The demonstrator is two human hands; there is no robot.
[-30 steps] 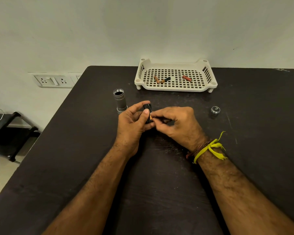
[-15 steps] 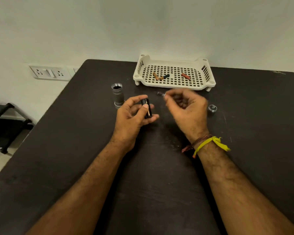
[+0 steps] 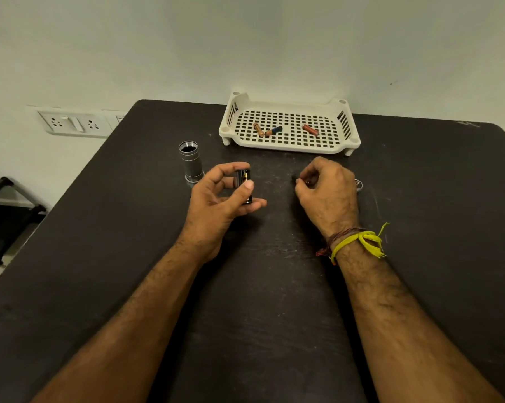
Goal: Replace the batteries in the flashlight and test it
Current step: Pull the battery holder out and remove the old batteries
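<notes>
My left hand (image 3: 220, 199) holds a black battery holder (image 3: 243, 181) upright between thumb and fingers above the table. My right hand (image 3: 327, 193) is curled over the table to its right and pinches a small dark battery (image 3: 299, 180), mostly hidden by the fingers. The silver flashlight body (image 3: 190, 164) stands upright with its open end up, just left of my left hand. The flashlight's end cap (image 3: 359, 184) lies behind my right hand. Three batteries (image 3: 274, 130) lie in the white perforated tray (image 3: 289, 144) at the back.
The black table (image 3: 260, 286) ends at a white wall behind the tray. A wall socket panel (image 3: 74, 123) sits left of the table. A dark stand (image 3: 7, 210) is on the floor at the far left.
My right hand pulled a battery out of the holder, lifted it toward the tray, then came down to the table on the right. The left hand kept holding the holder.
</notes>
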